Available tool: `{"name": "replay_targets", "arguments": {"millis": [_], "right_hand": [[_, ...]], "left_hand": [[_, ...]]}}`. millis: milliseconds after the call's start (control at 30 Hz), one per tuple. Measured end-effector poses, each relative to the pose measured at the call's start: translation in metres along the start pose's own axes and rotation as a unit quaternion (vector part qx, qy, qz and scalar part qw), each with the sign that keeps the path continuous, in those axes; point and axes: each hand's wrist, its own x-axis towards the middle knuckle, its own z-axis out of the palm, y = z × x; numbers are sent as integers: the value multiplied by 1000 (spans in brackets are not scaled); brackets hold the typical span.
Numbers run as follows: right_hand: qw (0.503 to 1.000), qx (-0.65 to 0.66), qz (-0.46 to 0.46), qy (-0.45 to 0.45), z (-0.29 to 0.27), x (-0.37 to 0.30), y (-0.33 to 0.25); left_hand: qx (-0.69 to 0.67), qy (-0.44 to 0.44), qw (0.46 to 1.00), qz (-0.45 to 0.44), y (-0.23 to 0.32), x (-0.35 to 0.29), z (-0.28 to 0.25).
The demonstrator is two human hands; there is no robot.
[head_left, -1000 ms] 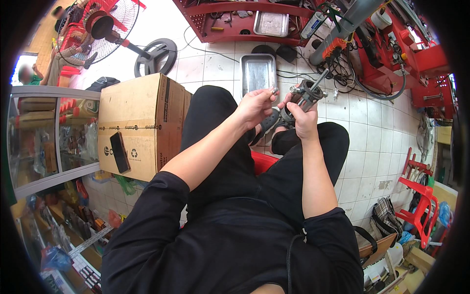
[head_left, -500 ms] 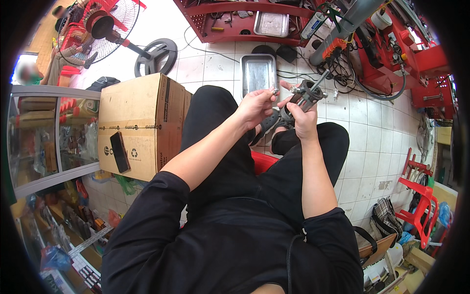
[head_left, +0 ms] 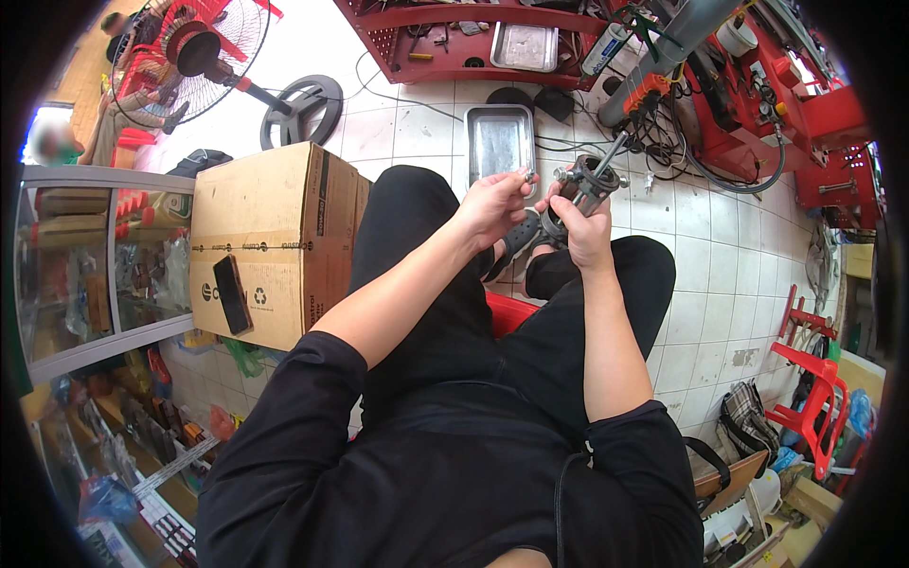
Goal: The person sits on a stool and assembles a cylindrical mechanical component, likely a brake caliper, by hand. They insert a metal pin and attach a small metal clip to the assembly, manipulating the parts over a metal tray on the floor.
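Over my knees, my right hand (head_left: 581,227) is wrapped round a dark metal cage-like part (head_left: 595,180) with a rod sticking out of its top and bolt ends at its sides. Just left of it, my left hand (head_left: 497,204) pinches a small shiny metal piece (head_left: 529,176), possibly a bolt or nut; it is too small to tell which. That piece is close to the metal part's left side but apart from it. The fingers of my right hand are partly hidden behind the part.
A metal tray (head_left: 500,142) lies on the tiled floor ahead. At left stands a cardboard box (head_left: 256,275) with a phone (head_left: 232,295) on it, beside a glass cabinet (head_left: 66,275). Beyond are a fan (head_left: 204,57), a red tool cart (head_left: 454,43) and cables. A red plastic chair (head_left: 814,407) is at right.
The metal part in my right hand has tilted and shifted slightly left, nearer my left hand. My left hand has barely moved and still pinches the small piece.
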Motion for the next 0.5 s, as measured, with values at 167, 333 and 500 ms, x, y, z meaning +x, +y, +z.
{"name": "replay_targets", "arguments": {"millis": [167, 333, 500], "right_hand": [[998, -28, -29, 50, 8, 1, 0], [995, -55, -22, 79, 4, 6, 4], [992, -103, -16, 74, 6, 4, 1]], "left_hand": [[38, 32, 999, -9, 0, 1, 2], [96, 27, 995, -15, -1, -2, 4], [121, 25, 992, -5, -5, -1, 4]]}}
